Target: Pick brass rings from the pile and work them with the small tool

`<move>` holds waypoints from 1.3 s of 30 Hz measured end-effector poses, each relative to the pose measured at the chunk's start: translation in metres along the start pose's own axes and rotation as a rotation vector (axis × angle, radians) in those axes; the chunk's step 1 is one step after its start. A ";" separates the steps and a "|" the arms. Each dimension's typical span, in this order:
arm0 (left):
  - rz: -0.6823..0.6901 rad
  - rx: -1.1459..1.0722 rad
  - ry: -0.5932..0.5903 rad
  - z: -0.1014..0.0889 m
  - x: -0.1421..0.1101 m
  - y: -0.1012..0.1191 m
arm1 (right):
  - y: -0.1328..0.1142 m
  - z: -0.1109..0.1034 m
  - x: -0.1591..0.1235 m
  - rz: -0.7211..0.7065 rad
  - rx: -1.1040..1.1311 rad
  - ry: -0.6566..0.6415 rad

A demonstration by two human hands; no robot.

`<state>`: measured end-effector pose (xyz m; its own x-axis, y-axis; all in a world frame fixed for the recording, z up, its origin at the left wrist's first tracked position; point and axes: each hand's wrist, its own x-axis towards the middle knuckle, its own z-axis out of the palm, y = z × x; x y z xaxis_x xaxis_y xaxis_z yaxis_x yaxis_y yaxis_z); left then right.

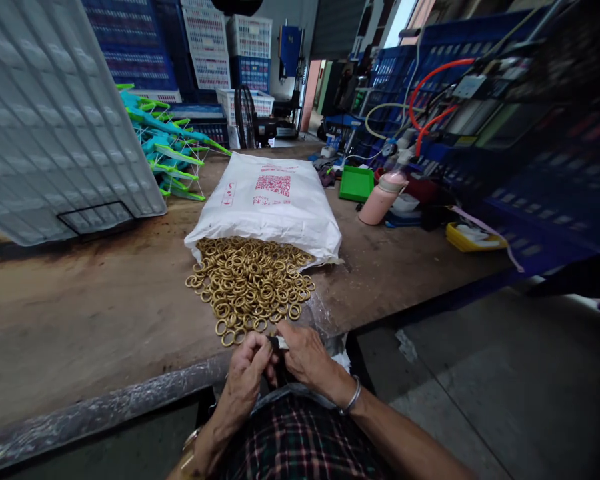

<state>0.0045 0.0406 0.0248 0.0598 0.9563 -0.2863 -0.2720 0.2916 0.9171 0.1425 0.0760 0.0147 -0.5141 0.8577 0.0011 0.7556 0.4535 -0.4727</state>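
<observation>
At the table's front edge, my left hand [250,371] and my right hand [307,357] meet with fingers closed. A small black and white piece [279,342] shows between them. My right fingers are around its white end and my left fingertips pinch near its dark end; its kind is not clear. Just beyond my hands spreads a pile of brass-coloured rings [260,287]. It spills from the mouth of a white woven sack [280,200] with red print, lying on its side. Whether a ring is inside my left fingers is hidden.
A large translucent plastic bin [70,120] stands on the left of the wooden table [105,300]. Turquoise and green plastic pieces [167,143] lie behind it. A pink bottle [380,200], a green tray [356,184] and a yellow tray [473,238] are on the right.
</observation>
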 end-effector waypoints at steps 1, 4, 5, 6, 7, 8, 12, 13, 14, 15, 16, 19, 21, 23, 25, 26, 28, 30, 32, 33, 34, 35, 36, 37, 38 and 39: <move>-0.001 0.000 -0.011 0.001 -0.003 0.002 | 0.002 0.001 0.000 0.019 -0.008 0.011; 0.004 0.067 -0.143 0.006 -0.014 0.011 | 0.016 -0.003 0.002 0.151 -0.052 0.052; -0.013 0.086 -0.206 0.006 -0.017 0.012 | 0.024 -0.006 0.004 0.222 -0.069 0.078; -0.040 0.074 -0.256 0.007 -0.020 0.013 | 0.031 -0.010 0.007 0.286 -0.084 0.112; -0.078 0.034 -0.289 0.006 -0.020 0.012 | 0.038 -0.015 0.009 0.313 -0.084 0.143; -0.099 -0.036 -0.302 0.006 -0.020 0.009 | 0.045 -0.018 0.011 0.329 -0.076 0.176; -0.189 -0.267 -0.216 0.000 -0.007 -0.002 | 0.053 -0.022 0.018 0.321 -0.033 0.224; -0.206 -0.307 -0.178 -0.001 -0.005 -0.003 | 0.051 -0.021 0.019 0.323 -0.041 0.225; -0.218 -0.346 -0.146 -0.001 -0.002 -0.003 | 0.049 -0.019 0.020 0.328 -0.056 0.226; -0.229 -0.390 -0.126 -0.002 -0.001 -0.003 | 0.046 -0.018 0.022 0.334 -0.074 0.224; -0.245 -0.436 -0.114 -0.002 0.000 -0.003 | 0.043 -0.017 0.023 0.342 -0.091 0.217; -0.314 -0.560 -0.101 -0.004 0.001 -0.001 | 0.038 -0.016 0.026 0.351 -0.129 0.170; -0.363 -0.615 -0.083 -0.005 0.002 -0.001 | 0.039 -0.016 0.028 0.360 -0.146 0.147; -0.393 -0.637 -0.052 -0.005 0.004 -0.001 | 0.042 -0.017 0.029 0.366 -0.140 0.146; -0.386 -0.602 -0.014 -0.002 0.006 -0.001 | 0.045 -0.016 0.029 0.360 -0.086 0.166; -0.364 -0.562 0.003 0.000 0.008 -0.001 | 0.046 -0.016 0.029 0.350 -0.033 0.184; -0.293 -0.455 0.024 0.004 0.012 -0.001 | 0.045 -0.016 0.029 0.309 0.113 0.238; -0.217 -0.341 0.048 0.008 0.018 0.000 | 0.042 -0.016 0.029 0.235 0.274 0.292; -0.157 -0.235 0.086 0.011 0.023 0.001 | 0.036 -0.016 0.029 0.158 0.400 0.309; -0.135 -0.187 0.104 0.012 0.026 0.001 | 0.033 -0.017 0.030 0.135 0.447 0.305; -0.113 -0.146 0.119 0.013 0.028 0.002 | 0.030 -0.017 0.030 0.124 0.488 0.297; -0.094 -0.113 0.131 0.013 0.031 0.003 | 0.027 -0.017 0.031 0.121 0.523 0.289; -0.074 -0.086 0.141 0.013 0.033 0.005 | 0.025 -0.017 0.032 0.121 0.555 0.286; -0.052 -0.065 0.152 0.013 0.035 0.006 | 0.024 -0.017 0.033 0.122 0.586 0.283; -0.032 -0.048 0.163 0.013 0.036 0.008 | 0.022 -0.016 0.034 0.124 0.618 0.282; -0.012 -0.033 0.174 0.012 0.037 0.009 | 0.021 -0.015 0.035 0.125 0.652 0.279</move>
<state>0.0159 0.0795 0.0260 -0.1033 0.9333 -0.3440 -0.3042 0.2997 0.9042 0.1469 0.1192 0.0183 -0.2508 0.9632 0.0968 0.3612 0.1859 -0.9138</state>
